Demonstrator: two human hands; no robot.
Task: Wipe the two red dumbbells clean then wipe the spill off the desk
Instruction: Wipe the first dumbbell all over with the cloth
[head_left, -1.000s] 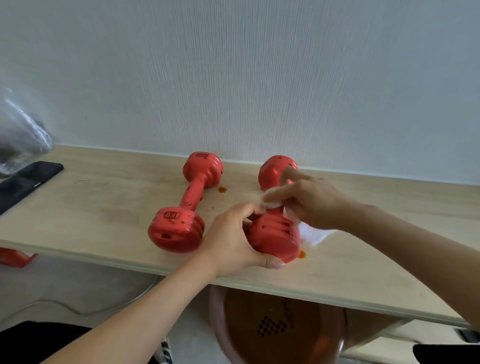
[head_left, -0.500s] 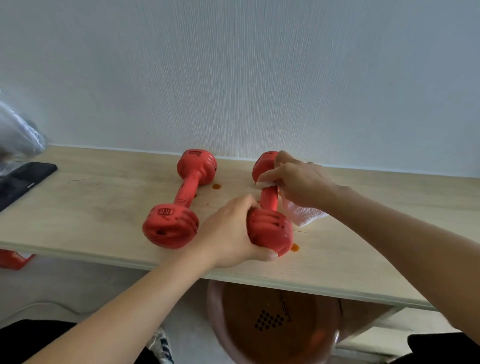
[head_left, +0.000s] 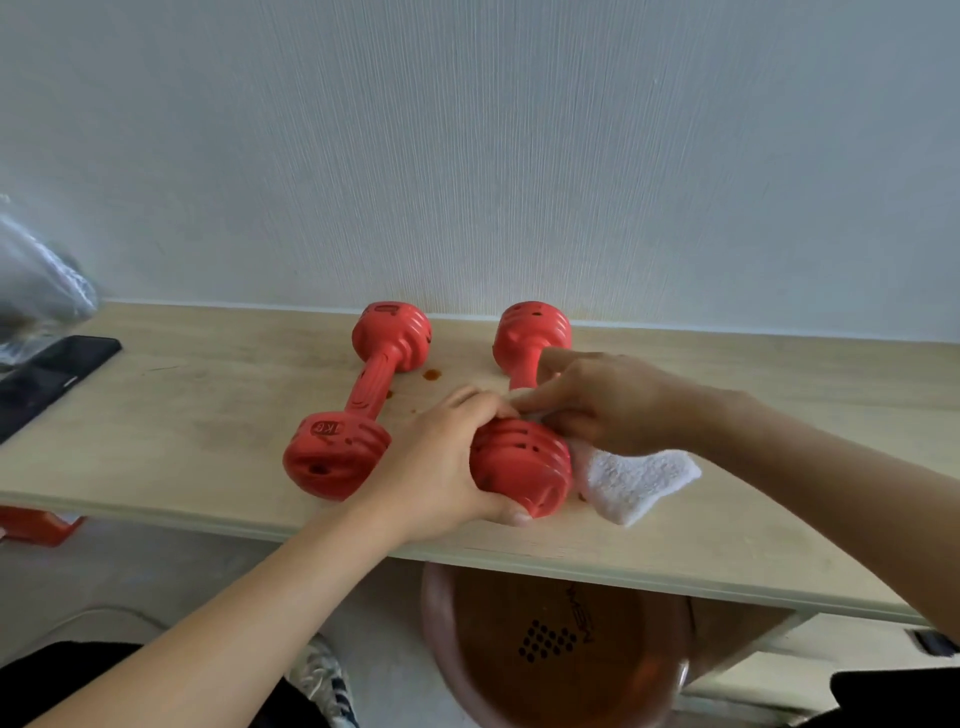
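Two red dumbbells lie side by side on the pale wooden desk (head_left: 208, 395). The left dumbbell (head_left: 363, 395) rests untouched, its near head facing me. My left hand (head_left: 441, 462) grips the near head of the right dumbbell (head_left: 519, 462). My right hand (head_left: 602, 400) holds a white cloth (head_left: 628, 483) wrapped round that dumbbell's handle, and the loose end of the cloth trails on the desk to the right. Small orange-brown spill spots (head_left: 431, 374) sit on the desk between the two dumbbells.
A black phone (head_left: 52, 374) lies at the desk's left edge, with a clear plastic bag (head_left: 36, 280) behind it. A brown round basin (head_left: 561, 644) stands on the floor under the desk. The wall rises just behind the dumbbells.
My right hand slid the cloth along the right dumbbell's handle, from the far head back toward the near head. The left hand kept its grip on the near head.
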